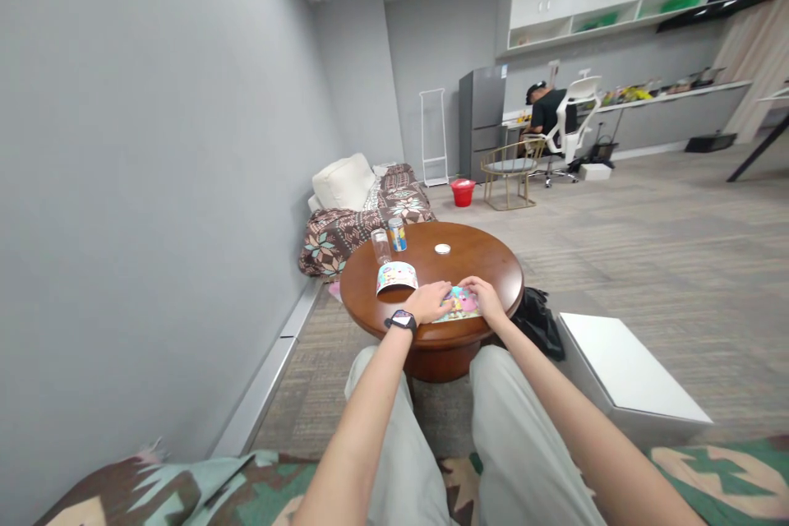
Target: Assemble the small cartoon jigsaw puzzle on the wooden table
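Observation:
A colourful printed sheet [463, 304] with a pink cartoon figure lies near the front edge of the round wooden table [425, 240]. My left hand [430, 302], a dark watch on its wrist, rests on the sheet's left part with fingers stretched out. At the right side my right hand [486, 297] touches the sheet, fingers bent and apart along its upper edge. A second printed sheet [398, 275], arched up off the tabletop, is left of my left hand. Behind it stand a clear glass jar [380, 246] and a blue and yellow can [398, 234]. A small white lid [442, 249] lies farther back.
Right of the table are a black bag [537, 320] and a white box [629, 366]. A patterned sofa [370, 222] stands against the grey wall at left. Farther off are a red bucket [462, 192], a gold-framed chair [509, 168] and a seated person [546, 111].

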A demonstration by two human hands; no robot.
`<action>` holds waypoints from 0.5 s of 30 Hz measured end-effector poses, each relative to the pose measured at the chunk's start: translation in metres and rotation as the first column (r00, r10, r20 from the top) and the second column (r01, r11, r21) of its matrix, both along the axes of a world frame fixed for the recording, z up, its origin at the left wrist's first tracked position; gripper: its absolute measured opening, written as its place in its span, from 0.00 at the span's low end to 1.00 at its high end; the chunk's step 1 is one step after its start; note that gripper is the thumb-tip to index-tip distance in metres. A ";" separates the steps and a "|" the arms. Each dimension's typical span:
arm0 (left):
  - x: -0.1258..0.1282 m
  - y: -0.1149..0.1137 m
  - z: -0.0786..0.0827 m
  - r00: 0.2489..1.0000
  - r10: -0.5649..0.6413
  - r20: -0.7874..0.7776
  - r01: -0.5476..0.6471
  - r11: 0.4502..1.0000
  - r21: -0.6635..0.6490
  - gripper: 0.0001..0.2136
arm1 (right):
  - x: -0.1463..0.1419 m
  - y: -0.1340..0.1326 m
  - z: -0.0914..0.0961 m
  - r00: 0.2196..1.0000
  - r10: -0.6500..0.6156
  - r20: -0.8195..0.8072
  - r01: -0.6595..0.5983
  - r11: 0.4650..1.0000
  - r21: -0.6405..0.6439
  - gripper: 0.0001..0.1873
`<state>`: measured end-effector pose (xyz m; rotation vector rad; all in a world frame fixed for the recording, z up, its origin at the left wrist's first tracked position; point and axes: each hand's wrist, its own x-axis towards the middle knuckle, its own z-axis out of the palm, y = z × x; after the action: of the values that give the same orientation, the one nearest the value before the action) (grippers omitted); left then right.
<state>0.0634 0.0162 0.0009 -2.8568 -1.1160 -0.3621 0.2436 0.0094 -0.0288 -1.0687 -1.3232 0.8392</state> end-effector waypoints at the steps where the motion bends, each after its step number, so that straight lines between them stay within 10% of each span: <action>1: -0.001 0.001 -0.003 1.000 0.014 0.020 -0.013 1.000 -0.023 0.21 | 0.002 0.002 0.001 0.996 -0.009 -0.094 0.005 0.999 -0.043 0.10; 8: -0.007 0.000 -0.004 0.951 0.214 0.224 -0.187 0.973 -0.136 0.17 | 0.028 0.014 0.022 0.830 -0.013 -0.558 -0.195 0.930 -0.312 0.11; 15: -0.005 -0.008 0.003 0.929 0.337 0.154 -0.332 0.942 -0.060 0.12 | 0.049 0.007 0.041 0.991 -0.118 -0.057 0.064 0.818 -0.572 0.05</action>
<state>0.0588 0.0081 0.0036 -2.6281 -1.6198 -0.5647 0.2928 0.0160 0.0127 -1.5270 -0.9458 1.2396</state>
